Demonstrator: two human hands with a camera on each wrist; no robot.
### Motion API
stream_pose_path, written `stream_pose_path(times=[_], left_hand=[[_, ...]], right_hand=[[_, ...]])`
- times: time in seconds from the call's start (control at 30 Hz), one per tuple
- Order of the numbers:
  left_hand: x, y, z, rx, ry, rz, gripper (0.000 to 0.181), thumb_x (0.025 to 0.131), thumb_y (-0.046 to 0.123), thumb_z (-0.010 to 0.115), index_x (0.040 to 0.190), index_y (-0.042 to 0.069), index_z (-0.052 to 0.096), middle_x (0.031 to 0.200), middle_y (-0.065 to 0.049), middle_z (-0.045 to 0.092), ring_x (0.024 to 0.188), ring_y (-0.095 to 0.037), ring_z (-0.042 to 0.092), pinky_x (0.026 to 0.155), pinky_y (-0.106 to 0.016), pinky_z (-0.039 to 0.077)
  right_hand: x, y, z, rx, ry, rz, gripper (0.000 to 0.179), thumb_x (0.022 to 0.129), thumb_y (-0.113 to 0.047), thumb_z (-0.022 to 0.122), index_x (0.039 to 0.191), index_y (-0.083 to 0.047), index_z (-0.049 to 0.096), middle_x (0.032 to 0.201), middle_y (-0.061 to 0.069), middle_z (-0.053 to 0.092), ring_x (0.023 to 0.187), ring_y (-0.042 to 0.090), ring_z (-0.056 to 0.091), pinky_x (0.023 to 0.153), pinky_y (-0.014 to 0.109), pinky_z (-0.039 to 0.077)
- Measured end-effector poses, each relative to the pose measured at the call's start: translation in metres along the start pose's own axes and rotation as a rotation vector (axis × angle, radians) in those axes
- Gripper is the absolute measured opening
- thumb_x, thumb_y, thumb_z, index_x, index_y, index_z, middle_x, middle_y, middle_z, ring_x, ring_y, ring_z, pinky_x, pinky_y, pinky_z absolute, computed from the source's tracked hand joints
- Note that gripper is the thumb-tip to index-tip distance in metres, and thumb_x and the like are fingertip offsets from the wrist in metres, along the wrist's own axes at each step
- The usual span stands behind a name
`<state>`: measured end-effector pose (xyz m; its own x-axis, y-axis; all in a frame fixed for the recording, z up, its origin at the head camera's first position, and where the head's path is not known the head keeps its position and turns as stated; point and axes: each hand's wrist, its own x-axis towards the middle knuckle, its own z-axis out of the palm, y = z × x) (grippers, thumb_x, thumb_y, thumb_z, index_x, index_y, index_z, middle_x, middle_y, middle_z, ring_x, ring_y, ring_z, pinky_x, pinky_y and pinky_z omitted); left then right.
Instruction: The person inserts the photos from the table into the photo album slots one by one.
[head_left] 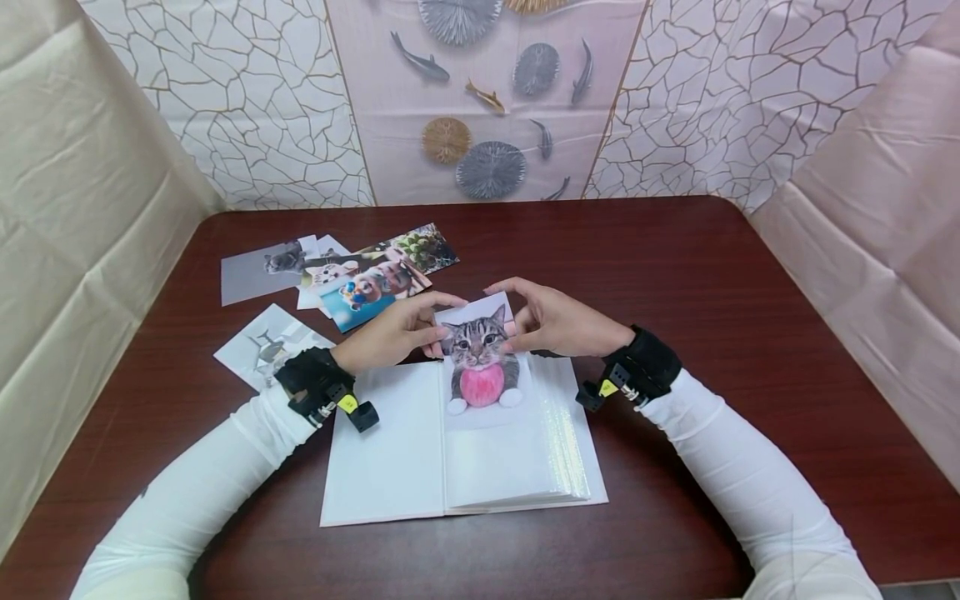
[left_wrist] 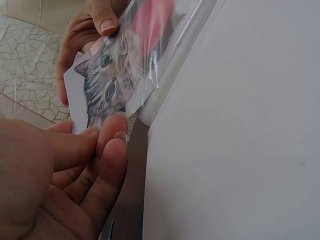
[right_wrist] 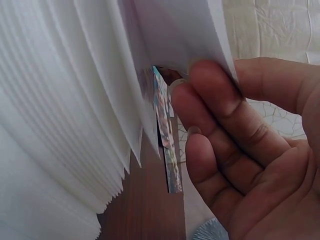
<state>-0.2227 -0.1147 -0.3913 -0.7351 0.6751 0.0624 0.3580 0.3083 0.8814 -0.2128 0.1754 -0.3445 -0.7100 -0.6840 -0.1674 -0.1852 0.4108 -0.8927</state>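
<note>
A photo of a tabby cat with a pink ball lies partway inside the clear sleeve of an open white photo album. Its top part sticks out past the page's far edge. My left hand pinches the photo's left edge, with the thumb in front and fingers behind. On the opposite edge, my right hand grips it between thumb and fingers. Shiny plastic of the sleeve covers the ball in the left wrist view. In the right wrist view, the album's pages fan out beside the right hand's curled fingers.
Several overlapping photos lie at the back left of the dark wooden table. Closer, a photo with a grey shape on white sits partly behind the left wrist. Patterned cloth hangs beyond the table's far edge.
</note>
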Motion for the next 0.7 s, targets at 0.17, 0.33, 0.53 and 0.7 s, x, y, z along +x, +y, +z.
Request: stream_pose_path(times=[0.17,0.33,0.53,0.7], left_hand=[[-0.0002,-0.0012,0.0006,0.014,-0.013,-0.005,0.044,0.103,0.008,0.058,0.146,0.015,0.051,0.084,-0.01,0.067,0.08,-0.022,0.069,0.075,-0.029,0.053],[-0.0007,-0.0011,0.0005,0.018,-0.023,-0.014,0.043,0.102,0.007,0.059,0.144,0.015,0.053,0.086,-0.009,0.066,0.079,-0.021,0.068,0.073,-0.027,0.051],[-0.0001,-0.0016,0.002,-0.022,-0.041,-0.027,0.042,0.1,0.005,0.061,0.141,0.012,0.055,0.092,-0.011,0.066,0.078,-0.02,0.069,0.076,-0.025,0.055],[0.0,-0.0021,0.0037,-0.021,-0.045,-0.011,0.041,0.099,0.004,0.063,0.139,0.009,0.058,0.096,-0.011,0.067,0.077,-0.019,0.065,0.073,-0.023,0.053]], right_hand=[[0.0001,0.0021,0.0003,-0.037,0.004,-0.006,0.065,0.093,-0.001,0.071,0.147,-0.011,0.036,0.08,0.007,0.069,0.061,0.015,0.048,0.057,0.026,0.034],[0.0011,0.0039,0.0004,-0.058,0.001,-0.023,0.057,0.093,-0.002,0.071,0.142,-0.009,0.041,0.075,0.005,0.064,0.058,0.014,0.044,0.056,0.026,0.033],[0.0014,0.0041,0.0006,-0.116,0.007,-0.03,0.053,0.093,-0.005,0.072,0.137,-0.009,0.045,0.076,0.005,0.068,0.062,0.014,0.05,0.059,0.025,0.037],[0.0012,0.0045,0.0005,-0.165,0.014,-0.041,0.048,0.092,-0.007,0.073,0.134,-0.009,0.049,0.076,0.004,0.069,0.066,0.015,0.054,0.063,0.025,0.04]])
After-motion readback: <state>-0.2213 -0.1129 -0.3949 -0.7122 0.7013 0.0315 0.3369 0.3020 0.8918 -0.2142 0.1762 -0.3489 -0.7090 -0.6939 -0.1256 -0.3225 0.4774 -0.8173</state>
